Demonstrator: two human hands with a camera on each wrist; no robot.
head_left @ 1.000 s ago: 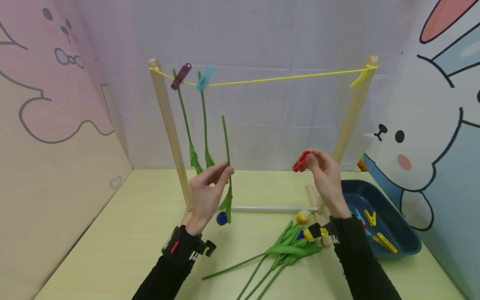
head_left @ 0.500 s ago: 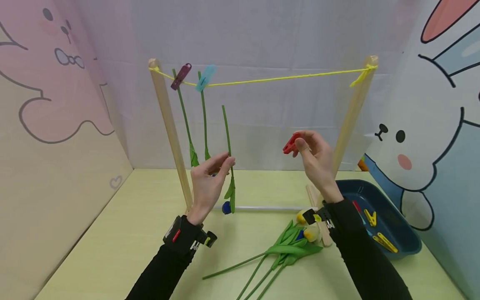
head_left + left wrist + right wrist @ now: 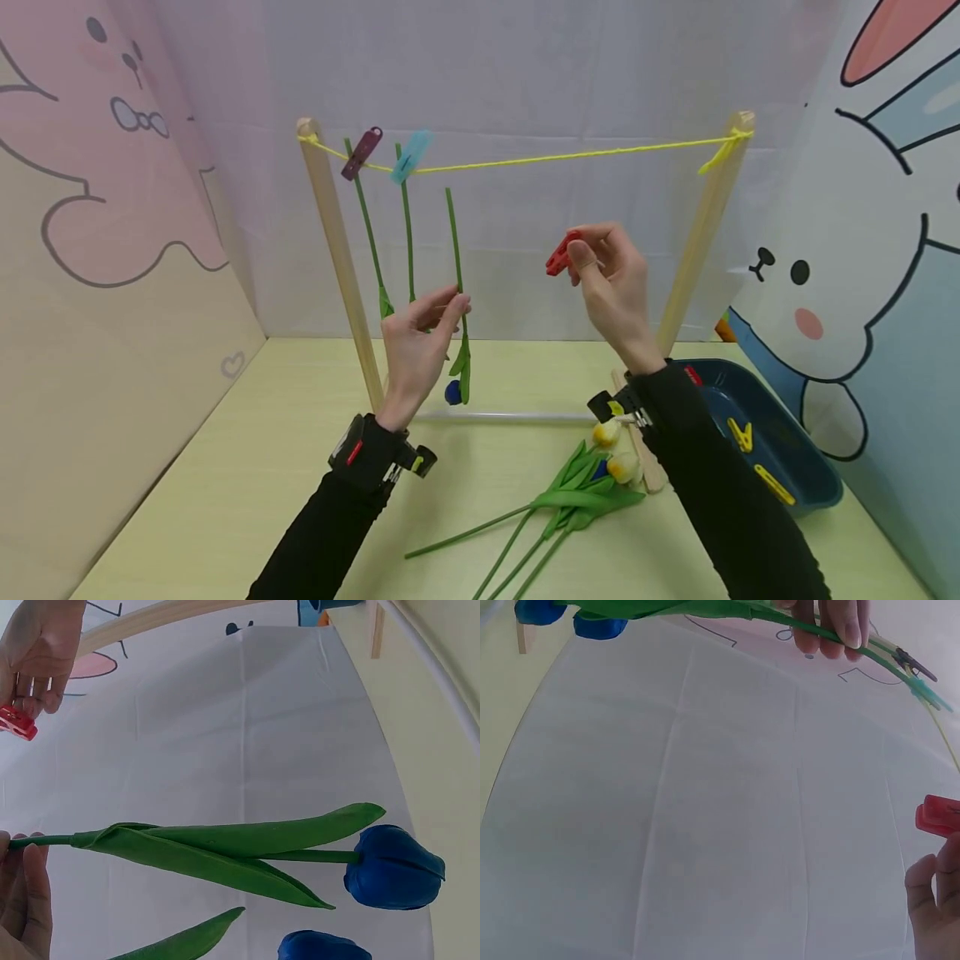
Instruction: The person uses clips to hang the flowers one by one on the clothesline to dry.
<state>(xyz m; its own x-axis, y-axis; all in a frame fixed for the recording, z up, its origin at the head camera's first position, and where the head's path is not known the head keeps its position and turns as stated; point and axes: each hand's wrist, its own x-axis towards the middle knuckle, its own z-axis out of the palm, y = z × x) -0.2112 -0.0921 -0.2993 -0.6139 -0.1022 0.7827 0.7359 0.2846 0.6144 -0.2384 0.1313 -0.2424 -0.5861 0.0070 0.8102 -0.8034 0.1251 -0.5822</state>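
Note:
My left hand (image 3: 422, 346) pinches the green stem of an artificial tulip (image 3: 394, 866), whose blue bloom hangs downward and whose stem end points up, just below the yellow line (image 3: 570, 156). In my right hand (image 3: 617, 287) a red clothespin (image 3: 562, 254) is pinched between thumb and fingers, to the right of the tulip and lower than the line. A purple clothespin (image 3: 362, 153) and a light blue clothespin (image 3: 412, 157) each clip a green tulip stem to the line at the left. In the left wrist view, part of another blue bloom (image 3: 324, 946) shows beneath the held tulip.
The line is tied between two wooden posts (image 3: 341, 267). Several tulips (image 3: 573, 500) with yellow and blue blooms lie on the table (image 3: 187, 483). A dark blue tray (image 3: 821, 479) at the right holds yellow clothespins (image 3: 772, 483) and a red one. A white rod (image 3: 510, 416) crosses low between the posts.
Both hands have risen. The left carries the tulip up toward the line; the right brings the red clothespin up and leftward, closer to the tulip.

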